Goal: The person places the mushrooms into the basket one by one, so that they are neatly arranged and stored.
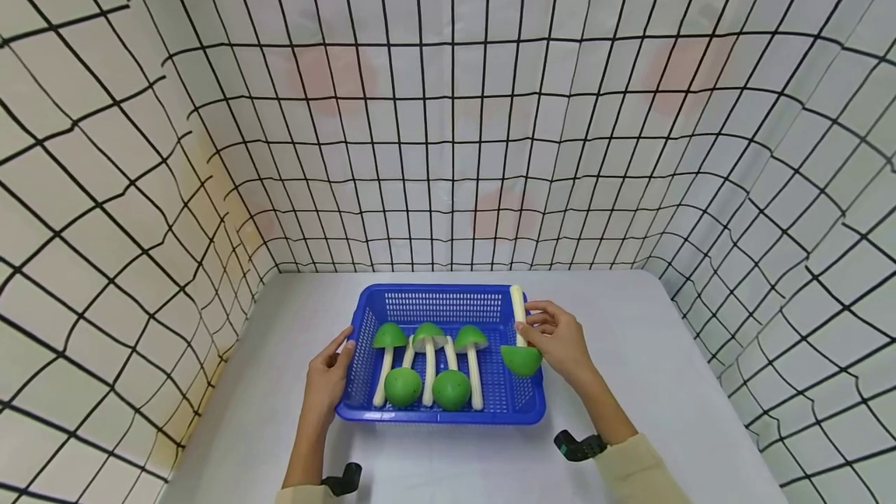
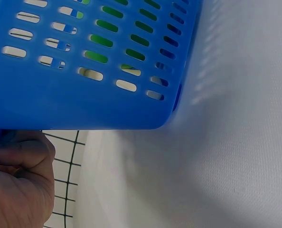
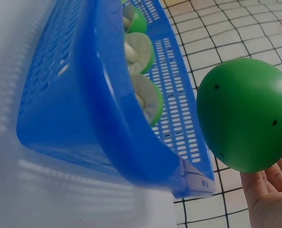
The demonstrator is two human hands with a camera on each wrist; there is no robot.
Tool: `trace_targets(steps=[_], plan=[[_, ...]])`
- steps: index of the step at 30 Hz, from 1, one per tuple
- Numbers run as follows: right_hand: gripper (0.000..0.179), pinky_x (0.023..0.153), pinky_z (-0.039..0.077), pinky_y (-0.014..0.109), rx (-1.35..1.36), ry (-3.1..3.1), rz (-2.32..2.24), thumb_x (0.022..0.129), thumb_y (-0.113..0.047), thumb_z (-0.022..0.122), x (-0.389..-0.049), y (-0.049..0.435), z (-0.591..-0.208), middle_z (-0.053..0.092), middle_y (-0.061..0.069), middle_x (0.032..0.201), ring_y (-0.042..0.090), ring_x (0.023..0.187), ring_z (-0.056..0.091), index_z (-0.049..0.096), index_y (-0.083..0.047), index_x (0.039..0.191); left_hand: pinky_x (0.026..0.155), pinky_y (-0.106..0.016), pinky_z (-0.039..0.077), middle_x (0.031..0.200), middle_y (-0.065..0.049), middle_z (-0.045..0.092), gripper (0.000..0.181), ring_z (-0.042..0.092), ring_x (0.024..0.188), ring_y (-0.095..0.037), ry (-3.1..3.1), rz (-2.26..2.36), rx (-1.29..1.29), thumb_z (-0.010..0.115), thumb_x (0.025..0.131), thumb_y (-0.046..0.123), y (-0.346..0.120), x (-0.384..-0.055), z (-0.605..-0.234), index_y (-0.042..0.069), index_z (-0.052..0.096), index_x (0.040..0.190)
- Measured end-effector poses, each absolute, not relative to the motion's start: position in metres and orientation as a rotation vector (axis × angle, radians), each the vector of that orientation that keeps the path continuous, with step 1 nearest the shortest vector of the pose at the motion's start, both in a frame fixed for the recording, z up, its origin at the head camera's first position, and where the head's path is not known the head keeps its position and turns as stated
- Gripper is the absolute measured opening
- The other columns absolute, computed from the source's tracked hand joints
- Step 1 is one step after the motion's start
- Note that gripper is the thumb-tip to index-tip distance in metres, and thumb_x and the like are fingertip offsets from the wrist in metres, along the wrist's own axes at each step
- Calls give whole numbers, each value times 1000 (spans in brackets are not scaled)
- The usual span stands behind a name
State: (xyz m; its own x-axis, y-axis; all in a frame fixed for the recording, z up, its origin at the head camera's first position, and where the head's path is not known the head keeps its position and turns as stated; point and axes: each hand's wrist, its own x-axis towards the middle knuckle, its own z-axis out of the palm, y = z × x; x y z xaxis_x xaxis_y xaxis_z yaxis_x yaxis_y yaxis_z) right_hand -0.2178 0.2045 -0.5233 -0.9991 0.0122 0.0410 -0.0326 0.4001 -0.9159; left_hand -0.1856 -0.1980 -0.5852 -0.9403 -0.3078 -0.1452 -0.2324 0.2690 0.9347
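Observation:
A blue perforated plastic basket (image 1: 448,416) sits on the white table with several toy mushrooms in it, green-capped with pale stems. My left hand (image 1: 323,383) grips the basket's left rim, thumb and fingers curled at the edge in the left wrist view. With my right hand (image 1: 565,342) I pinch the stem of another toy mushroom (image 1: 522,362) above the basket's right end, its cap pointing down toward me and its stem up. In the right wrist view, that green cap (image 3: 248,114) with dark specks hides part of my fingers.
Black grid netting (image 1: 451,142) over white sheeting encloses the back and both sides. White table surface (image 1: 616,309) extends around the basket. A black device (image 1: 579,446) is strapped on my right wrist, and another (image 1: 343,479) on my left.

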Motion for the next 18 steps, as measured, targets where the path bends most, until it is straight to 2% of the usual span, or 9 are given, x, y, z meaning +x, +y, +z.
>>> trace_targets(steps=[12, 18], plan=[[42, 58, 56, 27, 54, -2676, 1567, 86, -30, 74, -219, 188, -532, 71, 10, 100, 15, 71, 69, 60, -15, 122, 68, -27, 53, 105, -14, 59, 50, 57, 86, -25, -2451, -1787, 543, 51, 92, 61, -198, -186, -585, 40, 52, 138], [40, 56, 55, 27, 35, -2708, 1533, 86, -26, 74, -219, 179, -533, 71, 10, 99, 14, 71, 69, 60, -12, 121, 70, -28, 52, 109, -13, 61, 47, 57, 87, -25, -2445, -1790, 533, 51, 92, 60, -198, -185, -585, 42, 53, 136]])
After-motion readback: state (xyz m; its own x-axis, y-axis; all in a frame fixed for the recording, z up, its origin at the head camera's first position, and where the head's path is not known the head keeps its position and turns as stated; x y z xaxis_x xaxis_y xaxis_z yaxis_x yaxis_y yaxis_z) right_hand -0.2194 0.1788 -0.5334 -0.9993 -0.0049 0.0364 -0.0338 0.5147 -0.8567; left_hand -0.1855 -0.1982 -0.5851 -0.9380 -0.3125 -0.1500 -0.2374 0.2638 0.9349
